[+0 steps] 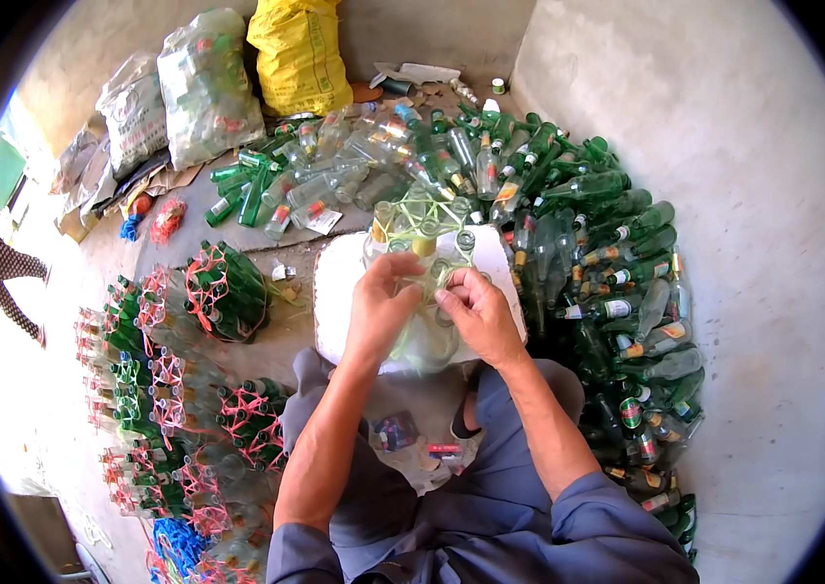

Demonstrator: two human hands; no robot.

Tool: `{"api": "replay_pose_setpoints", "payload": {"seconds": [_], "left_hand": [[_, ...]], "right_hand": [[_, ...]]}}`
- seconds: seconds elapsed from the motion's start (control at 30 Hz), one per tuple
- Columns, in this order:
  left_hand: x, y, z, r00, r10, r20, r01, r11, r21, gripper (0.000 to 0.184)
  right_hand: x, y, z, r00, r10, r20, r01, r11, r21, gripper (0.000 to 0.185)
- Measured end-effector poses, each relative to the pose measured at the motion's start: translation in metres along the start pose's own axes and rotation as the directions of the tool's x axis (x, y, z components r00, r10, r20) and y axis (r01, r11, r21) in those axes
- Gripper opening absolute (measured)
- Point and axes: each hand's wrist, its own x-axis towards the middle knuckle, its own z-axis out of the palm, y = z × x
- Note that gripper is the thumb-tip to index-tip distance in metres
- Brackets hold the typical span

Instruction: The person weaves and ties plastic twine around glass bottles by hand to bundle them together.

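Note:
A cluster of clear glass bottles stands upright on a white block-like stand between my knees. Pale green plastic cord runs around and between the bottle necks. My left hand hovers over the near left side of the cluster, its fingers and thumb apart. On the near right, my right hand pinches the cord beside a bottle neck, thumb against bent index finger. My hands partly hide the nearest bottles and the cord's lower run.
Loose green bottles heap along the right wall, with clear ones at the back. Tied bottle bundles crowd the left floor near blue cord. Filled sacks and a yellow sack stand behind. A person's patterned legs show far left.

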Motion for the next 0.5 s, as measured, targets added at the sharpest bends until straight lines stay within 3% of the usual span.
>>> {"api": "replay_pose_setpoints", "payload": {"seconds": [0.1,0.2,0.5], "left_hand": [[-0.002,-0.002,0.0,0.999,-0.015,0.052,0.013,0.999,0.042,0.035],[-0.007,0.0,0.003,1.0,0.008,0.016,-0.011,0.979,0.205,0.034],[-0.009,0.004,0.013,0.987,0.157,-0.018,-0.136,0.902,0.411,0.036]], "right_hand": [[0.0,0.0,0.0,1.0,-0.001,0.003,0.001,1.0,0.003,0.018],[-0.001,0.0,0.001,1.0,-0.008,-0.002,0.008,1.0,0.009,0.018],[-0.004,0.001,0.006,0.996,-0.054,-0.065,0.059,0.996,0.064,0.017]]}}
